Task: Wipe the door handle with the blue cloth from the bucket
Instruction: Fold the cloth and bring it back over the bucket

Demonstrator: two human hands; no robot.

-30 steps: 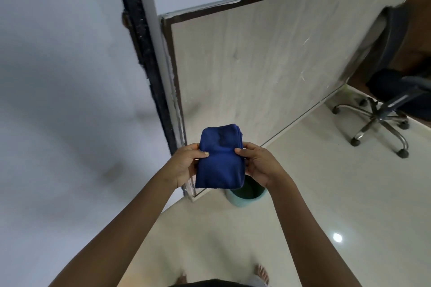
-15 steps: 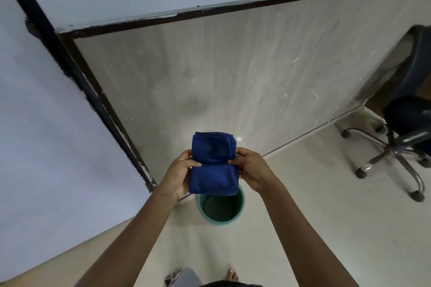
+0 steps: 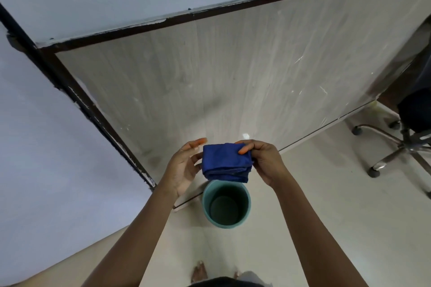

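A folded blue cloth (image 3: 225, 162) hangs in the air just above the teal bucket (image 3: 205, 202), which stands on the floor by the door's lower corner. My right hand (image 3: 263, 161) pinches the cloth's right edge between thumb and fingers. My left hand (image 3: 184, 168) is beside the cloth's left edge with its fingers spread, palm toward the cloth; whether it touches is unclear. The pale wood door (image 3: 233, 77) fills the view ahead. No door handle is visible.
A dark door frame (image 3: 70, 91) runs diagonally at the left against a white wall (image 3: 46, 158). An office chair with a metal wheeled base (image 3: 401, 144) stands at the right. My bare feet (image 3: 199, 274) show at the bottom on the pale tiled floor.
The view swung down and right, bringing the bucket fully into sight. The cloth turned flatter and lower. My left hand let go of its edge and opened its fingers.
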